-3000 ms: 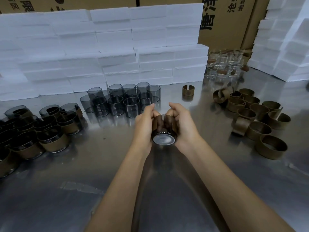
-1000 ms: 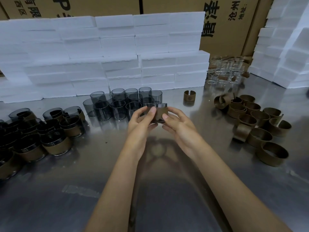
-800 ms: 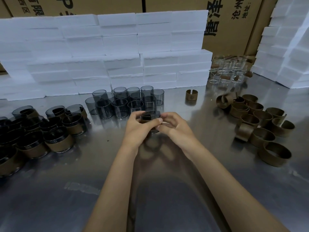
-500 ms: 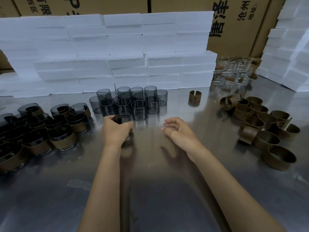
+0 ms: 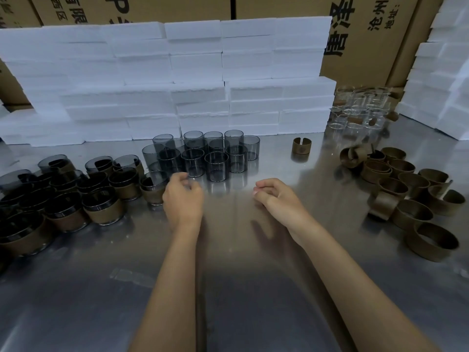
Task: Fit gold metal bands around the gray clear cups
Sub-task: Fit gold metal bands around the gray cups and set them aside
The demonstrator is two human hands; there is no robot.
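Centre frame: left hand [image 5: 183, 199] and right hand [image 5: 278, 199] are hovering loosely curled, holding nothing, beside a gold-banded gray clear cup [image 5: 153, 189].

A small factory packing bench. Printed cartons [image 5: 368, 34] and stacked foam slabs [image 5: 193, 80] line a steel table [image 5: 253, 288], with batches of cups [image 5: 203, 153] and loose bands [image 5: 411, 194] laid out.

A shiny metal counter [image 5: 253, 288] fills the near view. White foam blocks [image 5: 177, 80] are stacked along its far edge, with brown cardboard boxes [image 5: 375, 41] printed with characters behind them.
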